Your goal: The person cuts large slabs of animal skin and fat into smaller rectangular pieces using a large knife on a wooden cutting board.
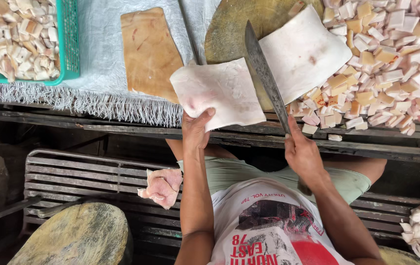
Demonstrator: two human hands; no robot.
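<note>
the step in hand looks like slicing — the left hand (196,131) pinches the near edge of a pale slab of pork skin (218,93), thumb on top and fingers under it, at the centre of the frame. the right hand (302,154) is closed tight round the handle of a long knife (267,77), whose blade slants up between this slab and a second white slab (302,51) lying on the round chopping block (237,24). the next move, as i judge it, calls for laying the held slab flat and keeping the thumb clear of the edge. a heap of cut cubes (391,64) fills the upper right; a green basket (67,44) of more cubes sits upper left, beside a tan skin-side-up piece (148,49) on the bench (102,113). no packages, labels or signs show on the bench — only print on the person's shirt, lower centre.
</note>
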